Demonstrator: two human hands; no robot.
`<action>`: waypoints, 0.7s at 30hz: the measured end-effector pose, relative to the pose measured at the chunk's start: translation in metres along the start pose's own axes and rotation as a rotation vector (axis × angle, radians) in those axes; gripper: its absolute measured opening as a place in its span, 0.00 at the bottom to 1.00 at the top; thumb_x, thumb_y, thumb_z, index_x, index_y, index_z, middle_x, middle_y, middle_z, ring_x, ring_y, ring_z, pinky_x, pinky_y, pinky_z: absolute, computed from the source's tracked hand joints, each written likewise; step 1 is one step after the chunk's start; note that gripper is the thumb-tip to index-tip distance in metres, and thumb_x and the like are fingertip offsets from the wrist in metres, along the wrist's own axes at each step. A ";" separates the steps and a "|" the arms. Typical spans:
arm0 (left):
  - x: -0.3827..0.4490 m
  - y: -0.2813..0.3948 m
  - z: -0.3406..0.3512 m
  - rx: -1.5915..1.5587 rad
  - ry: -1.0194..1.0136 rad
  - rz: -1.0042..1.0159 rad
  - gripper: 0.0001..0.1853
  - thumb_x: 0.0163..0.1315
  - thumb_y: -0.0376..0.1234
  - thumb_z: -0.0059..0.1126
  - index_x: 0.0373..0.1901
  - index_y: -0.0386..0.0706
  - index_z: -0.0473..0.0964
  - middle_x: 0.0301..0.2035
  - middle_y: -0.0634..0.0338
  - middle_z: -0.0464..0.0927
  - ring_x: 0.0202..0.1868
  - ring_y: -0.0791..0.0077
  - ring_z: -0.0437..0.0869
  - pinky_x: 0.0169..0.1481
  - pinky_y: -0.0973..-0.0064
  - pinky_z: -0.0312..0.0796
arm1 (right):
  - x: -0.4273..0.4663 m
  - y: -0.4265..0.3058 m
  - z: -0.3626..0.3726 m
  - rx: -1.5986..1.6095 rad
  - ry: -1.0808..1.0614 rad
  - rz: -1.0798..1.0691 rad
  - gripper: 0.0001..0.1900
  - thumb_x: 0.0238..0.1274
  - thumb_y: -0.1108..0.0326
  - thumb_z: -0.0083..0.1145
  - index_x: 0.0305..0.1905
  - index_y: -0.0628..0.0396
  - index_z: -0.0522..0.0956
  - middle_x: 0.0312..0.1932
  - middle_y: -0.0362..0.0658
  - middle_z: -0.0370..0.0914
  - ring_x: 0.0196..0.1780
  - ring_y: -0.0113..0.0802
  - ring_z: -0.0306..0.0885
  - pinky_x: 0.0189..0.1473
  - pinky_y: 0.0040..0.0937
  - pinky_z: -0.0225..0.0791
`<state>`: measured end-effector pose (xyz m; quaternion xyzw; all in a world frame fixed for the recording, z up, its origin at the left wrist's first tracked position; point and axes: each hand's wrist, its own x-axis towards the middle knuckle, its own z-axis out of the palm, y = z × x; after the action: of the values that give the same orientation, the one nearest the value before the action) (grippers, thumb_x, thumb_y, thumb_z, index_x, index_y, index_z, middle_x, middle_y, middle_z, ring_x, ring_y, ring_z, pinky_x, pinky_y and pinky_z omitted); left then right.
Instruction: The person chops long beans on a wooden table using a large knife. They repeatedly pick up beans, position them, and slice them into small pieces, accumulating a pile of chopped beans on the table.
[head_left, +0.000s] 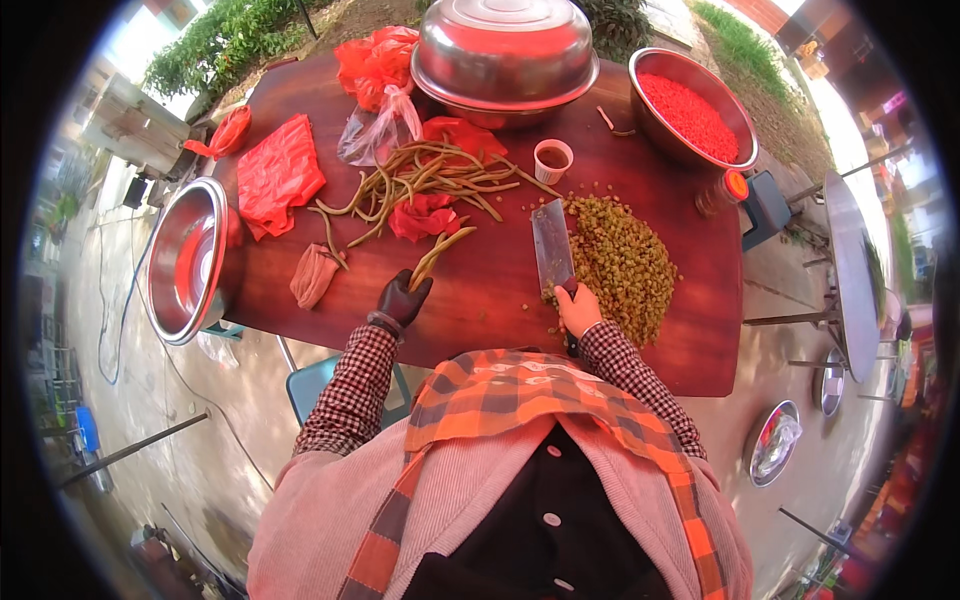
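Note:
My left hand (403, 300), in a black glove, grips a small bunch of long pickled beans (433, 257) that points up and away from me. My bare right hand (578, 309) is closed around the handle of a cleaver (553, 244). The broad blade lies along the left side of a heap of chopped beans (622, 262), with some bits stuck to it. Beyond my left hand, a loose pile of whole long beans (420, 176) spreads over the dark red tabletop (480, 300). A crumpled red plastic piece (424, 216) sits at the pile's near side.
A paper cup of brown liquid (553, 159) stands behind the heap. Back right are a steel basin of red bits (690, 112) and a red-lidded jar (724, 193). An upturned steel basin (504, 52) covers the back. Red plastic bags (279, 176), a pinkish glove (315, 274) and another basin (187, 262) are left.

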<state>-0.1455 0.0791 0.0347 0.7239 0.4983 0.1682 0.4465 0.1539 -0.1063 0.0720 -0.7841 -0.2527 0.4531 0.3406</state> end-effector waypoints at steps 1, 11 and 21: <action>-0.001 0.006 0.002 -0.003 -0.007 0.018 0.20 0.61 0.45 0.60 0.38 0.35 0.74 0.27 0.46 0.77 0.31 0.56 0.80 0.37 0.63 0.71 | -0.001 0.005 -0.004 0.018 0.024 -0.010 0.18 0.71 0.58 0.50 0.45 0.68 0.69 0.20 0.46 0.73 0.16 0.32 0.72 0.19 0.32 0.68; -0.001 0.027 0.012 0.095 -0.134 0.140 0.15 0.65 0.40 0.56 0.37 0.35 0.73 0.25 0.52 0.75 0.27 0.65 0.76 0.34 0.67 0.68 | -0.019 0.012 -0.019 -0.089 0.076 -0.070 0.21 0.70 0.57 0.51 0.46 0.70 0.70 0.26 0.50 0.75 0.21 0.36 0.75 0.23 0.35 0.69; -0.014 -0.004 -0.010 0.562 -0.256 -0.230 0.18 0.63 0.41 0.47 0.45 0.38 0.74 0.39 0.40 0.80 0.43 0.44 0.81 0.47 0.54 0.72 | -0.041 0.010 -0.016 -0.376 -0.252 -0.162 0.26 0.69 0.52 0.51 0.53 0.71 0.70 0.40 0.59 0.78 0.42 0.49 0.77 0.45 0.42 0.71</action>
<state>-0.1610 0.0721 0.0395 0.7730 0.5436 -0.1197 0.3043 0.1502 -0.1463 0.0919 -0.7483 -0.4352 0.4635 0.1895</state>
